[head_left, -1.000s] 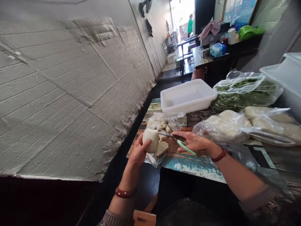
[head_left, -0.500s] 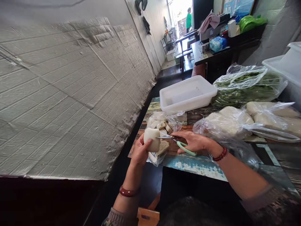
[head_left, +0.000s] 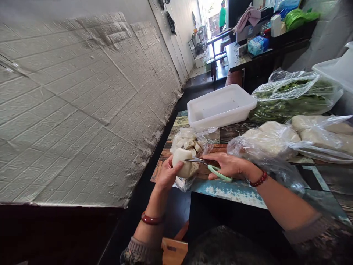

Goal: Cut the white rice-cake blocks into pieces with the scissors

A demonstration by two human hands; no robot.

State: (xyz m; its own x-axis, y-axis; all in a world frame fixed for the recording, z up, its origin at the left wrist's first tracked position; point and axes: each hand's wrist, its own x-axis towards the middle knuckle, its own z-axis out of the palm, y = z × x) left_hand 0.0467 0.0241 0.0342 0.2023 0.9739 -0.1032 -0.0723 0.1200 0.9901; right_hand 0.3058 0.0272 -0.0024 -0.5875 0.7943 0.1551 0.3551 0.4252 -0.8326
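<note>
My left hand (head_left: 168, 173) is closed on a thick, pale, rounded white block (head_left: 182, 163), its thumb across the near face. I cannot tell exactly what food this is. In my right hand (head_left: 230, 165) is a pair of scissors (head_left: 219, 173) with mint-green handles. Their blades point left and reach the right side of the white block. Just behind it lies an open clear plastic bag (head_left: 208, 137) with several cut pale chunks (head_left: 190, 143). A porous, tan piece (head_left: 195, 169) shows partly beneath the white block.
Beyond the bag stands a white plastic tub (head_left: 222, 106). To the right are a bag of leafy greens (head_left: 295, 97) and clear bags of pale, rounded pieces (head_left: 270, 138). A textured wall (head_left: 82, 110) runs along the left. A person in green (head_left: 222, 16) stands at the far doorway.
The white block and my left hand have moved slightly right, so the scissor blades overlap its edge more. The camera view has shifted a little. Both hands keep their hold.
</note>
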